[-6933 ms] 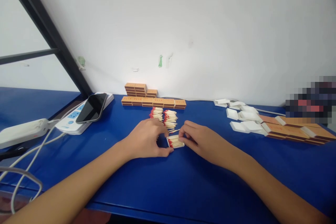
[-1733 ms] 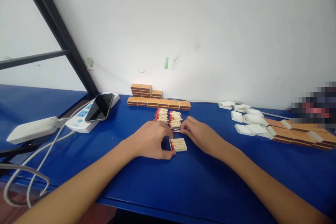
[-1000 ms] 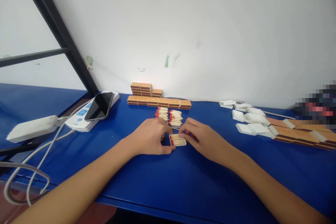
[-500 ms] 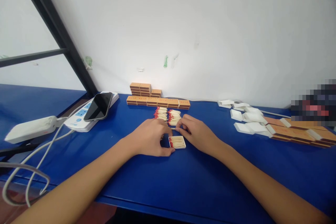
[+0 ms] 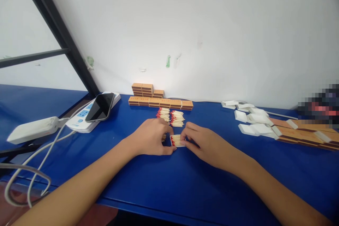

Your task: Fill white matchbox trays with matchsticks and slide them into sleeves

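The tabletop [image 5: 169,187] is blue, and its front edge crosses the bottom of the frame. Loops of white cable [image 5: 69,134] lie at lower left.

At the center, a small white tray [image 5: 171,140] sits between the two hands, with matches [image 5: 176,140] lying in it, red heads to the left. The left hand [image 5: 149,137] curves around the tray's left end, thumb at the near corner, forefinger at the far one; whether they press on it I cannot tell. The right hand [image 5: 202,143] has its fingertips drawn together at the tray's right end; whether a match is between them is hidden. A few more match ends [image 5: 164,137] show under the left palm.

A white block [image 5: 34,129] lies at middle left. Just beyond the hands are two match piles, a left one [image 5: 164,114] and a right one [image 5: 177,118].

A dark phone [image 5: 99,107] rests on a power strip [image 5: 75,123] at left. At right, white trays [image 5: 254,118] lie beside stacked orange boxes [image 5: 299,134]. Behind the piles stand a row of matchboxes [image 5: 160,102] and a shorter, taller stack [image 5: 143,90], near the pale wall [image 5: 212,24]. A black frame [image 5: 55,24] slants through the upper left.
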{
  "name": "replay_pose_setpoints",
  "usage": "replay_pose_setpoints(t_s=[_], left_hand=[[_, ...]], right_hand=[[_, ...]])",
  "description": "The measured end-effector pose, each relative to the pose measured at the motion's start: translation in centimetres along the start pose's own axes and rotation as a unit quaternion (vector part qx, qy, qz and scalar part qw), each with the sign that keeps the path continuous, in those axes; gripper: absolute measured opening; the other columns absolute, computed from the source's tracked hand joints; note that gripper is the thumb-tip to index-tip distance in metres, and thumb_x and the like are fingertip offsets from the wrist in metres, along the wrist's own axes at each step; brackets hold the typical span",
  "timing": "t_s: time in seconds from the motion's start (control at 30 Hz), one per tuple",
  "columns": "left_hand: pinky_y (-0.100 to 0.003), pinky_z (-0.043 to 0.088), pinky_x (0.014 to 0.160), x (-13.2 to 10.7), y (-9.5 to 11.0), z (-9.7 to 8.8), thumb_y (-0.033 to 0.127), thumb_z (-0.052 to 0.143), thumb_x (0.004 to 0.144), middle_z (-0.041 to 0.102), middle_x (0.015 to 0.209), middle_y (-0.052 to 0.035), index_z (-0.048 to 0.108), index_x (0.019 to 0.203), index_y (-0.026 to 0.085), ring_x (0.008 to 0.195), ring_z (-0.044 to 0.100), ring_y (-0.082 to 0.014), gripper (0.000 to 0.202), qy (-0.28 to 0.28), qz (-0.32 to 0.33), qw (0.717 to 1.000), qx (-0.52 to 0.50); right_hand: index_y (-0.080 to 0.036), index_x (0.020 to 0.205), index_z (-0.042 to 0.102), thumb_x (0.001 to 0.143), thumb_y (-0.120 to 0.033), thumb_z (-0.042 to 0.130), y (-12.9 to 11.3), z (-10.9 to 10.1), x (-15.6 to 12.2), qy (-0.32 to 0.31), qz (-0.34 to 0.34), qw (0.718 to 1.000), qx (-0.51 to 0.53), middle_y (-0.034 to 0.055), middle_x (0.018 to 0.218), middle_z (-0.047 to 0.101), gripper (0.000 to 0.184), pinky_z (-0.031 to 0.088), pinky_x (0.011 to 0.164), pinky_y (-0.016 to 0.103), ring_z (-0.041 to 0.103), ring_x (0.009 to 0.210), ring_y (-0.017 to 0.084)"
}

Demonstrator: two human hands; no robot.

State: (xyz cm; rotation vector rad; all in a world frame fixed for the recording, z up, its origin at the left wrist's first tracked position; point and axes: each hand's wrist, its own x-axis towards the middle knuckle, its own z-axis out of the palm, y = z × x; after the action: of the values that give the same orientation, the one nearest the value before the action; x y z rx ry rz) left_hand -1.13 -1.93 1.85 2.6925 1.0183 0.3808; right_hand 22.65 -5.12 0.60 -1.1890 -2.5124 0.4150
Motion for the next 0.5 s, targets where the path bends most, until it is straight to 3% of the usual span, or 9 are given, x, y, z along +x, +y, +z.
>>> replay_pose_setpoints(t_s=[0.23,0.33,0.5], left_hand=[[-0.031,0.038,0.063,0.08,0.05,0.28,0.042,0.078,0.078,0.063,0.072,0.0000,0.066,0.075,0.019,0.067,0.055,-0.0160,0.026,0.013,0.025,1.000,0.006],[-0.030,0.035,0.059,0.09,0.17,0.29,0.041,0.077,0.077,0.059,0.068,0.0013,0.060,0.070,0.019,0.062,0.050,-0.0141,0.029,0.016,0.024,1.000,0.007],[-0.030,0.037,0.060,0.06,0.30,0.14,0.039,0.079,0.076,0.064,0.076,0.0008,0.074,0.086,0.021,0.068,0.056,-0.0150,0.022,0.005,0.013,1.000,-0.018]], right_hand=[[-0.022,0.102,0.068,0.102,-0.021,0.059,-0.23,0.41,0.50,0.046,-0.007,0.996,0.082,0.0010,0.095,0.060,0.009,0.043,0.069,0.028,0.057,0.075,0.012],[-0.024,0.110,0.072,0.103,-0.018,0.054,-0.42,0.80,0.49,0.033,-0.044,0.994,0.093,0.0015,0.094,0.058,0.020,0.042,0.069,0.028,0.055,0.074,0.012],[-0.024,0.105,0.078,0.099,-0.012,0.054,-0.18,0.89,0.14,0.048,-0.077,0.993,0.077,0.0020,0.091,0.055,0.028,0.040,0.066,0.028,0.052,0.070,0.011]])
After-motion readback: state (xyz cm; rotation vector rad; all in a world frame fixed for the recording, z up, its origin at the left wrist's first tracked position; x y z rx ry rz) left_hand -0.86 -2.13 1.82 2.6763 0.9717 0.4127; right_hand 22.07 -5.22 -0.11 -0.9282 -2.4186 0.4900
